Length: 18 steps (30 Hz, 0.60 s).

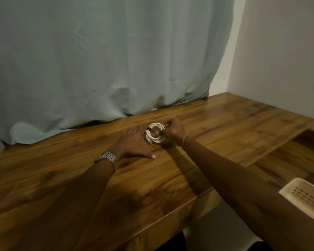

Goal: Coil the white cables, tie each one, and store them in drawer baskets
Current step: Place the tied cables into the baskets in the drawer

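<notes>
Two hands work at the middle of a wooden table. The right hand has its fingers curled round the right side of a white cable, which is wound into a round coil. The thumb reaches into the open middle of the coil, and the other fingers close over its upper right edge. The coil stands tilted, with its lower edge at the table top; whether it rests there or is lifted a little, one cannot tell. A small dark tie sits on the upper left of the coil, and a short white end of the cable hangs down at the lower left.

The left hand lies flat on the table just to the left of the coil, with the fingers straight and spread and the thumb pointing toward the right. Its fingers are very near the coil, but whether they touch it is not clear. A metal watch is on the left wrist, and a thin bracelet is on the right wrist.

Behind the table hangs a pale curtain, and its hem lies on the far edge of the table. At the lower right, beside the table, the corner of a cream basket with small slots shows.
</notes>
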Tool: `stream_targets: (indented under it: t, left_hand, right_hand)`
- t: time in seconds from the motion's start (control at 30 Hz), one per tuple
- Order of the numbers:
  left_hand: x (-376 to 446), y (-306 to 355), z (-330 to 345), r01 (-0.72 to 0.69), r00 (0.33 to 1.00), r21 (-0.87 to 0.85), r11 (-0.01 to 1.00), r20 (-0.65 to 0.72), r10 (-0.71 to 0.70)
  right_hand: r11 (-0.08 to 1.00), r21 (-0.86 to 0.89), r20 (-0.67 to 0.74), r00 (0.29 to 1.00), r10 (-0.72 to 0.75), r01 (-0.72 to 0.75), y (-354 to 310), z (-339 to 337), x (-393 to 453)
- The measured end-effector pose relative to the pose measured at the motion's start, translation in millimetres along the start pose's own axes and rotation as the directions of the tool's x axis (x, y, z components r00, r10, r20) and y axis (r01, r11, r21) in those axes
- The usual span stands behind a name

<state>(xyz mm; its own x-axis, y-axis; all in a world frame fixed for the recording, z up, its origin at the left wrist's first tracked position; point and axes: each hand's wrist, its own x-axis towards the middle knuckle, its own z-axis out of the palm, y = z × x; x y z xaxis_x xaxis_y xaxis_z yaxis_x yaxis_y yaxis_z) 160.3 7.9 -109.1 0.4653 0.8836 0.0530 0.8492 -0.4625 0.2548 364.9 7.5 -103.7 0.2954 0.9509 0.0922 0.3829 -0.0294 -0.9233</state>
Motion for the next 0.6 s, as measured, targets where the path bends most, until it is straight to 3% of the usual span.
stream_targets:
  t: [0.23, 0.4, 0.6]
  left_hand:
    - [28.6, 67.2, -0.3, -0.264, 0.962, -0.152, 0.952, -0.118, 0.248]
    - [61.5, 139.7, 10.4, -0.368, 0.928, -0.227, 0.901, -0.031, 0.371]
    - [89.9, 244.2, 27.0, -0.490, 0.853, -0.289, 0.822, 0.037, 0.521]
  right_hand:
    - [0.997, 0.074, -0.142, 0.989, 0.049, -0.039, 29.7, -77.5, 7.3]
    - [0.950, 0.294, -0.187, 0.969, 0.161, -0.101, 49.7, -157.3, -0.9]
    - [0.937, 0.341, -0.308, 0.932, 0.190, -0.078, 85.2, -263.1, -24.2]
